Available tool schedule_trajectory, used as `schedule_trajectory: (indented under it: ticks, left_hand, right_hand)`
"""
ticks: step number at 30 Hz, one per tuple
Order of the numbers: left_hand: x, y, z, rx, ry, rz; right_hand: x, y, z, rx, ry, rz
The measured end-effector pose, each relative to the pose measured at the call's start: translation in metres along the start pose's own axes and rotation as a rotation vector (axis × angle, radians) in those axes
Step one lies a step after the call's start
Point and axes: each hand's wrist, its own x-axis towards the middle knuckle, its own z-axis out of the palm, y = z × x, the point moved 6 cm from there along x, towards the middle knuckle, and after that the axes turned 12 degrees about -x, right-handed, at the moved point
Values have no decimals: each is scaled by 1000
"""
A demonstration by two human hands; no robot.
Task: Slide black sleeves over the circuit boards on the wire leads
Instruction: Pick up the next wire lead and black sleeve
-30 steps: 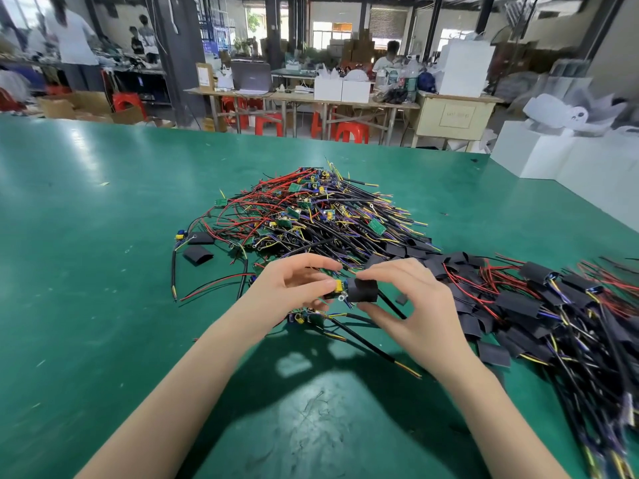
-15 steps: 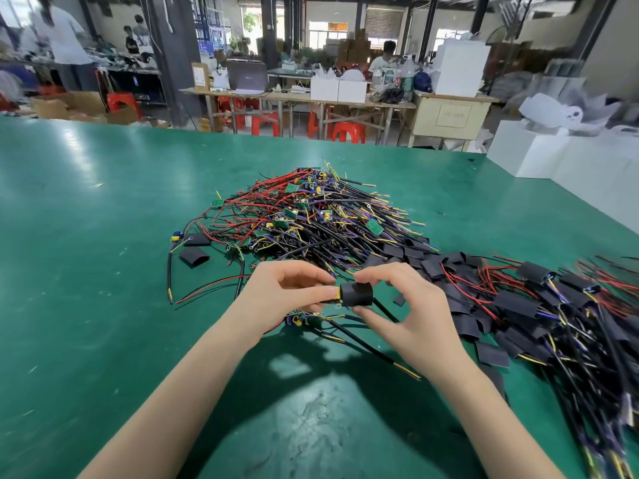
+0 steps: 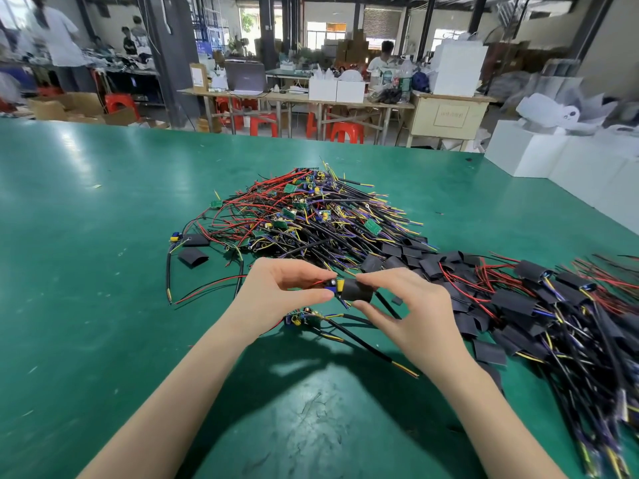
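My left hand [image 3: 283, 292] pinches the end of a small circuit board [image 3: 334, 286] whose yellow and blue parts show between my hands. My right hand [image 3: 408, 312] pinches a black sleeve [image 3: 358, 290] that covers the board's right part. A black lead [image 3: 387, 305] runs out of the sleeve under my right hand. Behind my hands lies a heap of bare green boards with red, black and yellow wires [image 3: 311, 216]. At the right spreads a pile of sleeved boards [image 3: 525, 299].
Loose black sleeves [image 3: 193, 256] lie left of the heap and more [image 3: 408, 252] lie behind my right hand. Another wired board [image 3: 301, 318] rests on the green table [image 3: 86, 271] under my hands. White foam blocks [image 3: 525, 150] stand at the far right edge.
The sleeve sat flush against my left fingers half a second ago; now the board's yellow and blue end shows between the sleeve and my left hand. Both hands stay in the same spot.
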Motion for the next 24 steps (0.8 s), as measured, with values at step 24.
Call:
schedule_trajectory:
  ticks: [24]
  left_hand:
    - [2,-7,-4,148,-19,57]
  right_hand:
    - [-8,13,21,-119,-222,181]
